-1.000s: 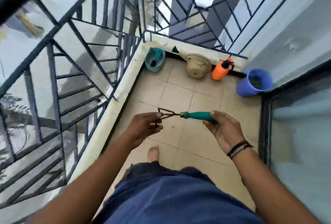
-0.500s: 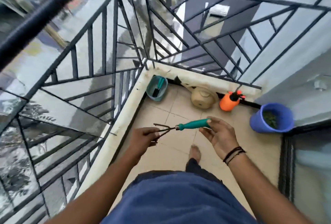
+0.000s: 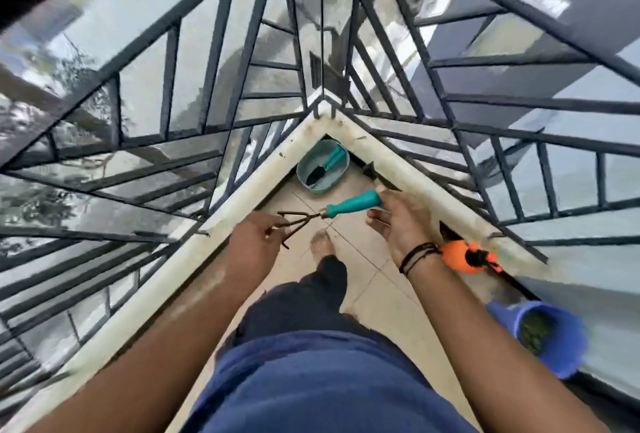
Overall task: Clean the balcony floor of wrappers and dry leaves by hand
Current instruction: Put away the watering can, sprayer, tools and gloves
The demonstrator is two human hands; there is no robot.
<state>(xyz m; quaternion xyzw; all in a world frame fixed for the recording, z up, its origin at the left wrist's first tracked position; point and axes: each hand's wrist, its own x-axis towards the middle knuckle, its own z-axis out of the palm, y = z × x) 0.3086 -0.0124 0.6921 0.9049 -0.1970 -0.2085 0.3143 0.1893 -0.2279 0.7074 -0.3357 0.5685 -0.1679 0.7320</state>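
Fingers of left hand [image 3: 254,245] pinch rake [image 3: 332,210] prongs; right hand [image 3: 398,216] hides its handle end, gripping.

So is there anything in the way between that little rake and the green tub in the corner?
Nothing visible. The hand rake is held in the air by the left hand at its prongs and the right hand at its handle. Only bare floor tile lies between it and the teal tub.

Beige tiled balcony floor [image 3: 377,297]; no wrappers or leaves discernible.
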